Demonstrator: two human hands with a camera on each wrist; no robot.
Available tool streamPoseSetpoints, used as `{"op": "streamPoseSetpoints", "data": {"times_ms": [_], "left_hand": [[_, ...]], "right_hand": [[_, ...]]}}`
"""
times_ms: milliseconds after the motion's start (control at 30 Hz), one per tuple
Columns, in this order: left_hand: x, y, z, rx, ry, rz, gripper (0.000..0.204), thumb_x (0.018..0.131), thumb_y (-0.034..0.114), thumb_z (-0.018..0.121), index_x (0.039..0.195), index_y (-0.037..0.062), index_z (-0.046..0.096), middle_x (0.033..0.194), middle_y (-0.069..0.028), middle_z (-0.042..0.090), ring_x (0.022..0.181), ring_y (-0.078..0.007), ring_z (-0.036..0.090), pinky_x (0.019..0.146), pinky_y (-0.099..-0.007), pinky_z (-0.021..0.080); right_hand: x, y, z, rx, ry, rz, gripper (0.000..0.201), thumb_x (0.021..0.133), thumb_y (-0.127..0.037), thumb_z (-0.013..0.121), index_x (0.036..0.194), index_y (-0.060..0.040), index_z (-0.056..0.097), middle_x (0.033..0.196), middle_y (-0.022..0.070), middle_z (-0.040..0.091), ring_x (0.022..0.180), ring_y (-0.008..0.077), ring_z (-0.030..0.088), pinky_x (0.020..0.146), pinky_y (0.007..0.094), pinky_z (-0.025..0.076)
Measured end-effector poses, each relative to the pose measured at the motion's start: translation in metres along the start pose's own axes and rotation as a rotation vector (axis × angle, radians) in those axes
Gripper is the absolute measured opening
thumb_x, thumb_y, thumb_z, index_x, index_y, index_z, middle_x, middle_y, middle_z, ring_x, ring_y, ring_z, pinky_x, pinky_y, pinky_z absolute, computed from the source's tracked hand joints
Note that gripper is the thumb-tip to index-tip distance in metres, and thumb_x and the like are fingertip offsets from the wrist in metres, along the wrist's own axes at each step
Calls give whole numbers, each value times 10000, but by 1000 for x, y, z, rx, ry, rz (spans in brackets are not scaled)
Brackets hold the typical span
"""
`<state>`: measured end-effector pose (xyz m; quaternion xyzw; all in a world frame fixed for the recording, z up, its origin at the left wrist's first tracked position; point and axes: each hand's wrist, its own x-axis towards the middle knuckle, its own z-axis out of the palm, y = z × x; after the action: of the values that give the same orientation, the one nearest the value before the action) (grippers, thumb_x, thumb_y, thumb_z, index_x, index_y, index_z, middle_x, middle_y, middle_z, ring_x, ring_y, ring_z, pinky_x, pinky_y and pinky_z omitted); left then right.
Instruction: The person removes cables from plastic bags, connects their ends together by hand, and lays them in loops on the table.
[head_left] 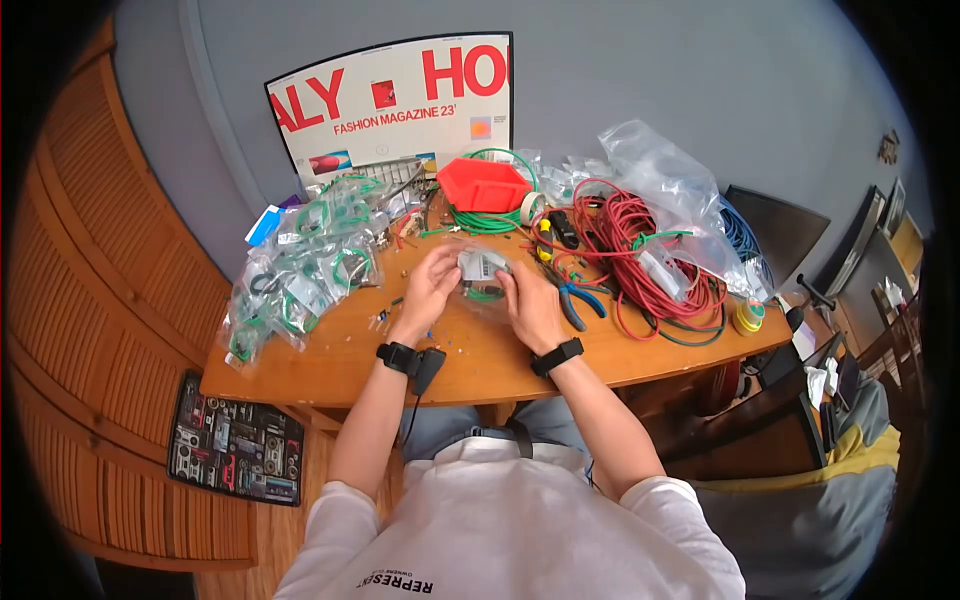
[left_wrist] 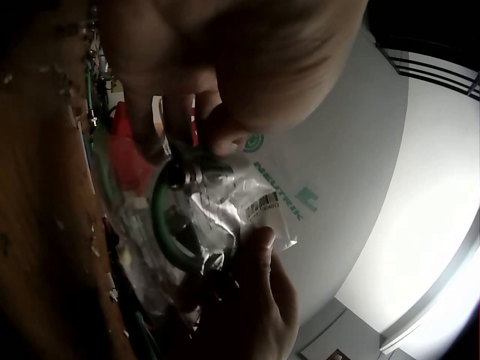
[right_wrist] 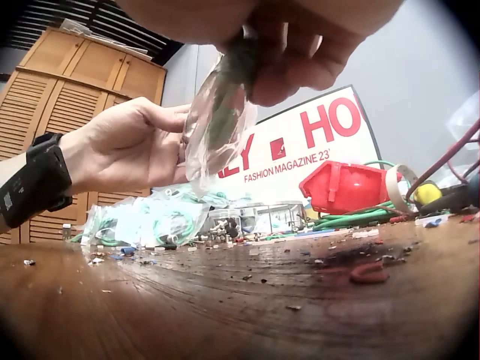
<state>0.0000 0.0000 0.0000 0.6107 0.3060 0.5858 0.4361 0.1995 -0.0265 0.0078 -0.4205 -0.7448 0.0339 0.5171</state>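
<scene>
A clear plastic bag is held between both hands above the front middle of the table. Inside it lie a looped green cable with metal connectors and a label with a barcode; green "NEUTRIK" print shows on the bag. My left hand pinches the bag's left side between thumb and fingers. On the other side my right hand grips it, its thumb along the edge in the left wrist view. Seen low from the right wrist, the bag hangs over the tabletop.
Bagged green cables are heaped at the left. Behind the hands stands a red bin on coiled green cable. To the right lie blue-handled pliers, a red cable coil and a large plastic bag. Small scraps litter the table.
</scene>
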Motion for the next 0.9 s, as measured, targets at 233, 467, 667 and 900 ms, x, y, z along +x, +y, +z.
{"op": "streamPoseSetpoints", "data": {"times_ms": [233, 467, 667, 900], "left_hand": [[-5, 1, -12, -62, -157, -225, 550, 882, -40, 696, 1370, 26, 449, 1248, -127, 635, 1159, -177, 607, 969, -307, 501], [-7, -13, -15, -175, -103, -203, 538, 881, -31, 706, 1347, 36, 446, 1233, -97, 636, 1129, -170, 612, 965, -303, 497], [-7, -20, -22, -186, -23, -165, 427, 938, 31, 671, 1313, 37, 466, 1149, -75, 638, 1020, -142, 610, 881, -291, 501], [-7, -27, -49, -659, 218, -162, 219, 1036, 198, 564, 1220, 87, 521, 901, 13, 513, 730, -96, 478, 712, -264, 447]], "right_hand": [[-3, 6, 0, -12, -30, 109, 173, 934, -211, 659, 938, -39, 642, 800, 196, 662, 729, 418, 635, 604, 472, 482], [0, -7, -5, 1, 27, 105, 192, 916, -210, 688, 862, -35, 630, 736, 188, 641, 683, 396, 630, 582, 457, 476], [-2, 8, 9, -42, 64, 69, 134, 948, -167, 639, 901, -43, 619, 743, 214, 630, 717, 425, 626, 585, 478, 469], [6, 23, 1, -22, 79, 236, 189, 1007, -200, 525, 971, -28, 595, 801, 271, 632, 821, 474, 616, 656, 518, 467]]}}
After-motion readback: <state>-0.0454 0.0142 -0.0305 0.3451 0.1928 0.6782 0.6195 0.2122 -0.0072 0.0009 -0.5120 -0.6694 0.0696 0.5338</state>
